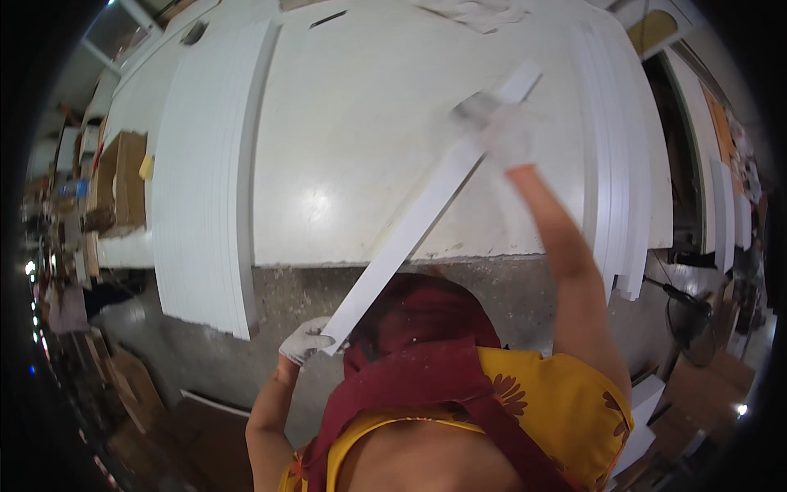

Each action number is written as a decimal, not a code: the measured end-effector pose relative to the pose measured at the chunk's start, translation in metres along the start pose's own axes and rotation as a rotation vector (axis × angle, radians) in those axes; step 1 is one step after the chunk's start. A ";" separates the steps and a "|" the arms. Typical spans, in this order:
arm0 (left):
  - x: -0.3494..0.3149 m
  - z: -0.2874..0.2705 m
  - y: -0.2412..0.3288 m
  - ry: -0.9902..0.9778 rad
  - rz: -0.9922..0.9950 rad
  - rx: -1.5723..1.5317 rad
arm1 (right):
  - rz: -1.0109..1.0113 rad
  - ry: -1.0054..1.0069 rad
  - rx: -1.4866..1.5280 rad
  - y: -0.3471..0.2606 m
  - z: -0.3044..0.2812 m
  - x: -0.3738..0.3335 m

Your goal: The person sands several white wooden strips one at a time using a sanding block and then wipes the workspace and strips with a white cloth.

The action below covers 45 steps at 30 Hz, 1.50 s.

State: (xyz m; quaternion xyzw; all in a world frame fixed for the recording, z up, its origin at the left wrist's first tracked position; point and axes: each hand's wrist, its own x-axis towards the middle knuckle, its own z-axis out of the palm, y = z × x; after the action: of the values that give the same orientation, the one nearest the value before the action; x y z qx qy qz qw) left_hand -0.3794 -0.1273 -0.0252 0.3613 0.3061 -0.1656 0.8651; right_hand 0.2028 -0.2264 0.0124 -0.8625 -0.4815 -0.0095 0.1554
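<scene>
A long white strip (410, 234) lies slantwise across the white table, its near end sticking out past the front edge. My left hand (306, 341), in a white glove, grips that near end below the table edge. Toward the far end, my right hand (510, 135), also gloved, is smeared by motion over the strip. A small grey block or pad (477, 108) is in my right hand, against or just above the strip; its exact kind is too blurred to tell.
A stack of long white strips (205, 180) lies on the table's left, overhanging the front edge. Another stack (611, 164) lies on the right. At the far side are a dark thin tool (328, 19) and a pale cloth (479, 11). A cardboard box (129, 180) stands left.
</scene>
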 end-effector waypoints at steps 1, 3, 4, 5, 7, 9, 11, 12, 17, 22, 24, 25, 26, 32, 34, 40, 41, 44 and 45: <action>-0.010 0.011 0.001 0.013 0.026 -0.038 | 0.093 0.071 -0.095 0.032 -0.001 0.012; -0.029 0.008 -0.039 0.112 0.092 -0.079 | 0.111 0.117 -0.261 0.046 -0.010 0.023; -0.032 0.012 -0.050 0.179 0.145 -0.112 | 0.117 0.136 -0.330 0.041 -0.011 0.024; -0.032 0.021 -0.060 0.248 0.196 -0.146 | 0.107 0.146 -0.368 0.019 -0.008 0.015; -0.030 0.030 -0.075 0.315 0.291 -0.178 | -0.052 0.190 -0.286 -0.026 0.007 -0.013; -0.022 0.032 -0.084 0.328 0.379 -0.186 | -0.324 0.134 -0.069 -0.094 0.018 -0.059; -0.017 0.029 -0.091 0.300 0.423 -0.195 | -0.493 -0.086 0.123 -0.189 0.013 -0.114; -0.015 0.029 -0.089 0.310 0.424 -0.171 | -0.534 -0.232 0.228 -0.238 0.010 -0.140; 0.007 0.008 -0.140 0.741 0.636 0.216 | -0.903 -0.261 0.519 -0.370 0.045 -0.237; -0.004 0.025 -0.103 0.273 0.539 -0.278 | -0.710 -0.273 0.379 -0.297 0.012 -0.172; -0.004 0.032 -0.090 0.267 0.525 -0.327 | -0.456 -0.079 0.246 -0.233 -0.005 -0.147; -0.003 0.032 -0.090 0.282 0.514 -0.321 | -0.217 -0.244 0.133 -0.218 -0.031 -0.133; -0.001 0.031 -0.087 0.286 0.499 -0.306 | -0.245 -0.014 0.020 -0.193 -0.019 -0.135; 0.008 0.020 -0.097 0.397 0.556 -0.198 | -0.838 -0.169 0.319 -0.333 0.032 -0.199; 0.016 0.015 -0.121 0.606 0.686 -0.030 | -0.865 -0.282 0.385 -0.379 0.033 -0.232; 0.001 0.018 -0.104 0.125 0.615 -0.295 | -0.671 -0.178 0.332 -0.288 0.011 -0.169; 0.008 0.013 -0.107 0.120 0.651 -0.305 | -0.562 -0.123 0.266 -0.253 0.004 -0.151; 0.019 0.019 -0.085 0.342 0.579 -0.202 | -0.087 0.088 -0.053 -0.154 -0.005 -0.119; 0.018 0.020 -0.079 0.412 0.562 -0.155 | 0.007 0.083 -0.020 -0.124 0.006 -0.111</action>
State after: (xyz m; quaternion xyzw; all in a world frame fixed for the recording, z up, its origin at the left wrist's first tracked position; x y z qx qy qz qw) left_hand -0.3974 -0.1972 -0.0670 0.3908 0.3743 0.1789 0.8217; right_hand 0.0394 -0.2558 0.0206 -0.8645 -0.4717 -0.0495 0.1666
